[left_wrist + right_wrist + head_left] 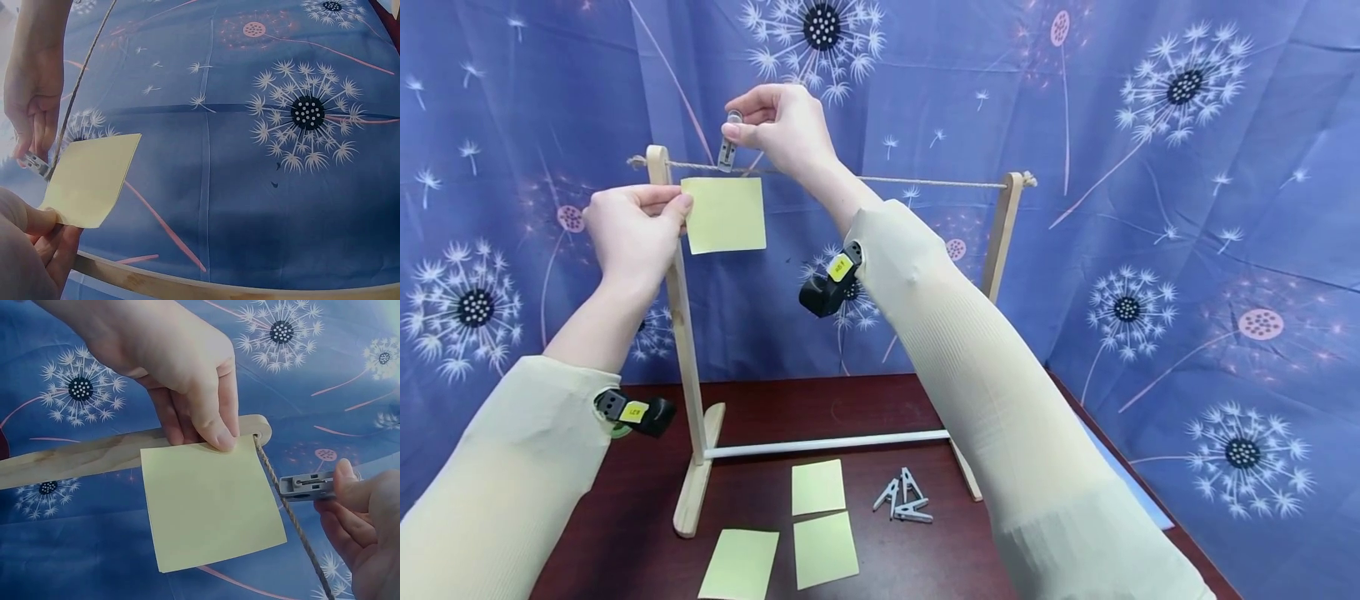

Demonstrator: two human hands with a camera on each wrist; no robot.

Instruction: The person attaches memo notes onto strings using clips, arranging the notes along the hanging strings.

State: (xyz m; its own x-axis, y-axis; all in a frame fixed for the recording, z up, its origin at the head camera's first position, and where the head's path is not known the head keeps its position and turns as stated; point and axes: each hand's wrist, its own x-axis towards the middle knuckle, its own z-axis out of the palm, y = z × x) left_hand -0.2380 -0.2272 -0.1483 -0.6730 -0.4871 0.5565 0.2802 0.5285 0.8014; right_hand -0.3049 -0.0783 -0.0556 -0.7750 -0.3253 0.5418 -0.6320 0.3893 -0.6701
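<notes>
My left hand (636, 233) pinches the left edge of a yellow sticky note (726, 215), held just below a twine line (880, 178) near the left post of a wooden stand. Above the note, my right hand (786, 125) pinches a grey clothespin (727, 150) between thumb and fingers, its jaw end pointing down at the twine. In the right wrist view the clothespin (307, 485) reaches the twine (294, 522), beside the note (212, 506); whether it grips the twine cannot be told.
On the dark red table (865, 400) lie several yellow notes (826, 550) and a small group of grey clothespins (904, 498). The stand has a left post (685, 358), a right post (1002, 237) and a white lower bar (827, 446). A blue dandelion-print curtain (1187, 208) hangs behind.
</notes>
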